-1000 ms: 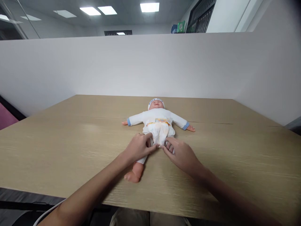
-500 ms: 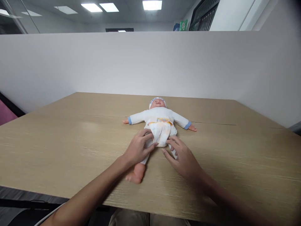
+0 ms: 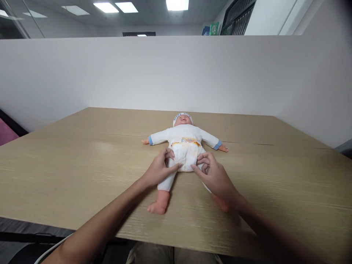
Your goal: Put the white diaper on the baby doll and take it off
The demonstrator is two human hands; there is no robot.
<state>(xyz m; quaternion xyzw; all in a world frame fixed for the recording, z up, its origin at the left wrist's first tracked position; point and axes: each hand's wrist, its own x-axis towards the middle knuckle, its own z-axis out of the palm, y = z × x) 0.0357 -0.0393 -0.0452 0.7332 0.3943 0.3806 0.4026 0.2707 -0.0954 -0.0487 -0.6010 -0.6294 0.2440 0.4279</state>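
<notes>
A baby doll point(image 3: 184, 136) in a white suit with blue cuffs and a white headband lies on its back on the wooden table point(image 3: 82, 165), arms spread, feet toward me. It wears a white diaper point(image 3: 186, 154) with an orange-patterned waistband. My left hand point(image 3: 158, 168) pinches the diaper's left side at the doll's hip, fingers curled on the fabric. On the other side, my right hand point(image 3: 214, 175) grips the diaper's right edge and covers the doll's right thigh. The doll's left leg and bare foot point(image 3: 158, 207) stick out below my left hand.
A white partition wall point(image 3: 176, 73) runs behind the table and along its right side. The table's near edge lies just in front of my lap. A white cable point(image 3: 51, 249) hangs at the lower left. Ceiling lights and a dark window show beyond the partition.
Both hands slid up from the doll's crotch to the sides of the diaper at the hips. The doll's legs lie flatter, and the right foot now shows under my right wrist.
</notes>
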